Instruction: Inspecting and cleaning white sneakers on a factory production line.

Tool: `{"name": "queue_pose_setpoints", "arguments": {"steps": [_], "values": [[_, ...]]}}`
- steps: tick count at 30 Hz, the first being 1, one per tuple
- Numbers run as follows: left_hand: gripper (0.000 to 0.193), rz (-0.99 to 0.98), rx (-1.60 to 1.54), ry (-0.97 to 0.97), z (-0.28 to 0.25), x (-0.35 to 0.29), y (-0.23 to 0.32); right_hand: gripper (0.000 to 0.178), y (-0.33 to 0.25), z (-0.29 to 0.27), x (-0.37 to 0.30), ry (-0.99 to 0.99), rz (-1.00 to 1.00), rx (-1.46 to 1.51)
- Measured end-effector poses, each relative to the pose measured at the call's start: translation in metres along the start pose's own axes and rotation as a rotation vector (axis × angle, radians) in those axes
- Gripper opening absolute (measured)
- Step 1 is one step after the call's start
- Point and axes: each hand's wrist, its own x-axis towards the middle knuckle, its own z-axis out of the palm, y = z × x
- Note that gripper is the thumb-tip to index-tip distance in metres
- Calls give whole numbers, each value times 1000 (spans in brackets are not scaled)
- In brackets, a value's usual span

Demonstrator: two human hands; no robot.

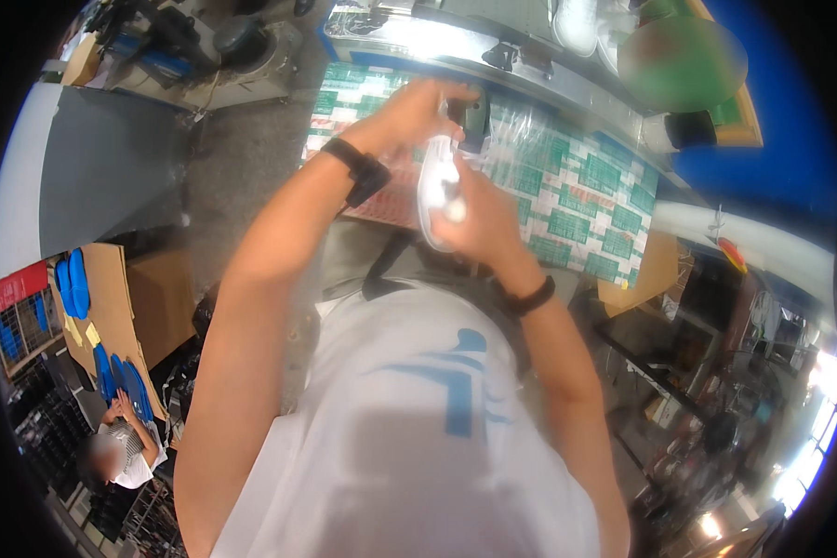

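My right hand [486, 216] is closed around a white shoe [432, 191], held at a tilt just in front of the table edge, its lower end toward my body. Its surface is partly washed out by glare. Above it, my left hand [417, 113] has the index finger and thumb bent against the edge of a dark, rounded object [475, 121]. What kind of object that is cannot be made out. The left thumb is close to the shoe's upper end. Both hands are over a table covered with green-and-white printed sheeting [567, 200].
A long metal-edged machine or conveyor [549, 79] runs behind the table, with white shoes [577, 26] at its far right. A green round thing [684, 63] is beside them. Cardboard [112, 307] with blue insole-like pieces [73, 284] stands left, near another person [126, 451].
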Motion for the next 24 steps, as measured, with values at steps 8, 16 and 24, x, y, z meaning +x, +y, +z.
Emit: {"name": "queue_pose_setpoints", "arguments": {"steps": [8,16,24], "values": [[74,37,-11,4,3,-5,-8,85,20,-4,15,-53,46,20],[75,-4,-37,-14,-1,-9,-5,80,-13,1,18,-149,68,-46],[76,192,74,86,10,6,-43,66,-43,59,13,-283,172,643]]}}
